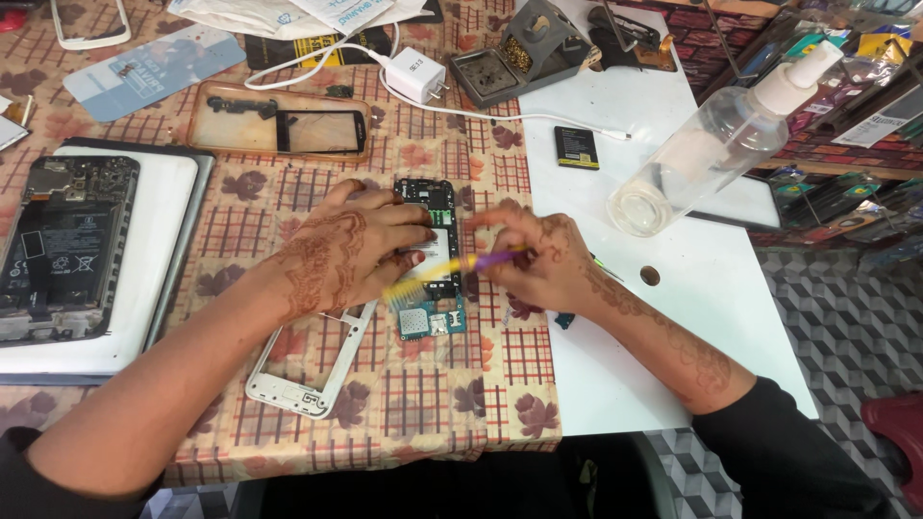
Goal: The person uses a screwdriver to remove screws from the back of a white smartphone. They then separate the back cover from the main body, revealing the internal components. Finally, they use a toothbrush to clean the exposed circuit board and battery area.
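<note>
**Colours on the bench**

Cloth (423,384): tan with red checks and maroon leaves. Both the left hand (346,252) and right hand (538,258) bear brown henna patterns. Brush (452,271): yellow and purple. Board (430,317): teal. Frame (298,380): white. Charger (415,75): white.
</note>
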